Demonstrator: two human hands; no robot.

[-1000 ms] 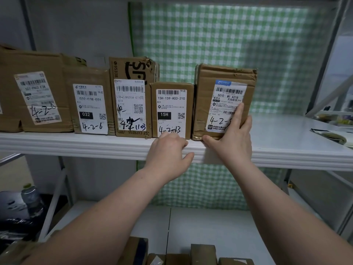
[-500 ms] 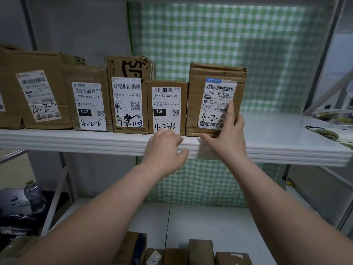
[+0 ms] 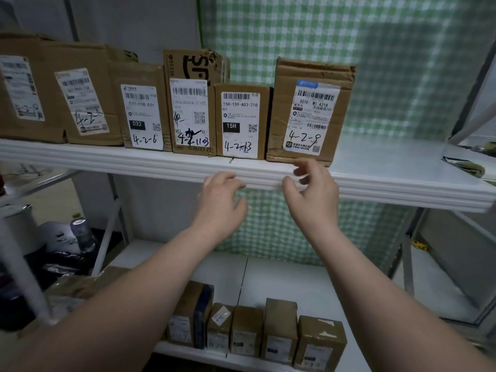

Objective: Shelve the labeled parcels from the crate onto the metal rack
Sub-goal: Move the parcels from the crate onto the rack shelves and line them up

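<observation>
L hand (image 3: 218,201) and R hand (image 3: 312,194) both hang just in front of the shelf (image 3: 134,162) edge, fingers loosely curled, gripping nothing. R fingertips are blurred, so can't tell if they brush the edge. The 4-2-9 box (image 3: 308,111) stands upright on the shelf right above the R hand, label facing out. Above the L hand sits the 4-2-13 box (image 3: 241,122), close beside the 4-2-9 box. More labeled boxes (image 3: 142,116) run in a row past the L hand's outer side. Below both hands is a lower shelf (image 3: 295,280) w/ a row of small boxes (image 3: 279,331). Green checked cloth (image 3: 389,63) hangs behind.
</observation>
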